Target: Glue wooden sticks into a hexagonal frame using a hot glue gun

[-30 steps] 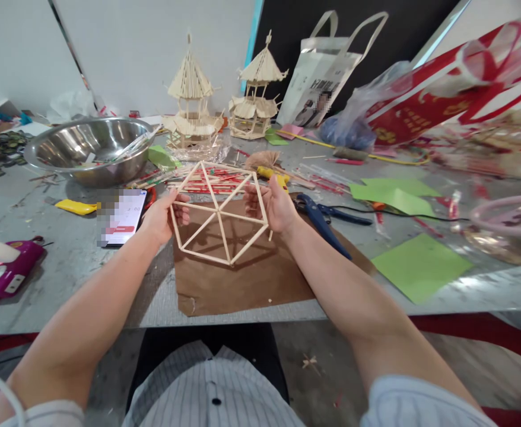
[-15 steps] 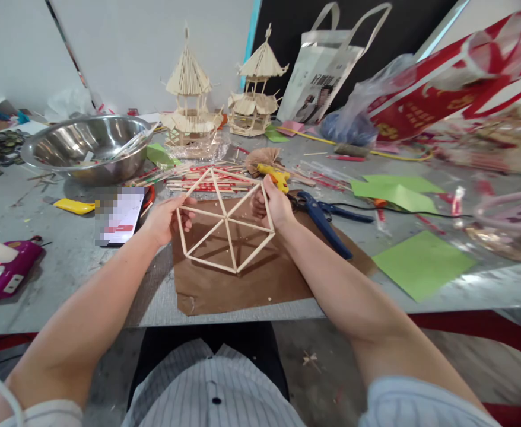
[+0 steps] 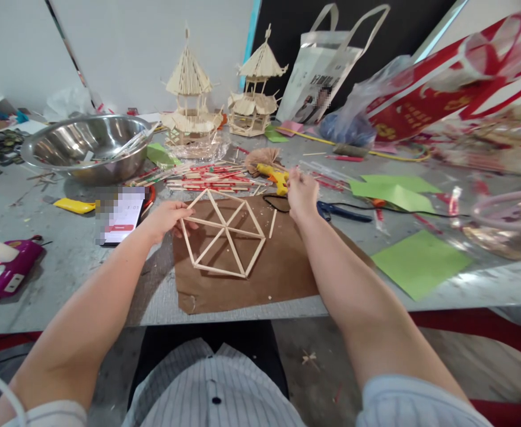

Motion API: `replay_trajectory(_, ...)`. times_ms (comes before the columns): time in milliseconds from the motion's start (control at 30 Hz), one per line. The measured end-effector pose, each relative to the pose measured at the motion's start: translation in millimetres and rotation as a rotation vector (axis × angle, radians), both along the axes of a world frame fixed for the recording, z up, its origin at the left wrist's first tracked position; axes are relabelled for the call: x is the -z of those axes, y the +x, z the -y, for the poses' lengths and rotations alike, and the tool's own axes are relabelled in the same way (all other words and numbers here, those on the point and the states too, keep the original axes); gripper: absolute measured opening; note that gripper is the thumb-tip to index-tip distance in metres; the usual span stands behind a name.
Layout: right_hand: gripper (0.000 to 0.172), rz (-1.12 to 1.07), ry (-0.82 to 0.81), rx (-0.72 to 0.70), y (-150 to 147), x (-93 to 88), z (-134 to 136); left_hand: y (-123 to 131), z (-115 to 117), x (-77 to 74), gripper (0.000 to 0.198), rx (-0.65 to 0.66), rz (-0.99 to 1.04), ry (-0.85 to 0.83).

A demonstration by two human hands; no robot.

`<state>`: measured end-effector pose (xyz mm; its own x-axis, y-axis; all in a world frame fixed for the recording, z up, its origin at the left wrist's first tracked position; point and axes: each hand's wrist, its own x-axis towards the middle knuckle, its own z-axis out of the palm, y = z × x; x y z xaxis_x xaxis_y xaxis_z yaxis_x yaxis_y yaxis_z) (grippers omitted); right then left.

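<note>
The left hand (image 3: 166, 222) pinches the left corner of the frame (image 3: 225, 226), which sits over the sheet (image 3: 238, 299); I cannot tell whether its near edge touches. The right hand (image 3: 304, 193), fingers curled, is at the sheet's far side, just beside the glue gun (image 3: 279, 179); whether it holds anything is unclear. The frame's six sides and crossing spokes look joined, so this flat outline seems done; no uprights or roof pieces are on it. A loose stick (image 3: 272, 224) lies near the sheet's far edge. Beyond the sheet are a pile (image 3: 211, 178) of sticks and, farther back, two roofed towers (image 3: 188, 78).
</note>
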<state>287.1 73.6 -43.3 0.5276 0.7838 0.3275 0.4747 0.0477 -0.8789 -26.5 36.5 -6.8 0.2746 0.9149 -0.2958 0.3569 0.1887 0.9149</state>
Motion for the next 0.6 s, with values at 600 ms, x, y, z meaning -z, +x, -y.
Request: replay_trajectory(600, 0.031, 0.528, -0.412, 0.212, 32.9, 3.4, -2.8, -6.1, -6.3, 5.3, 0.058, 0.373, -1.183, 0.405)
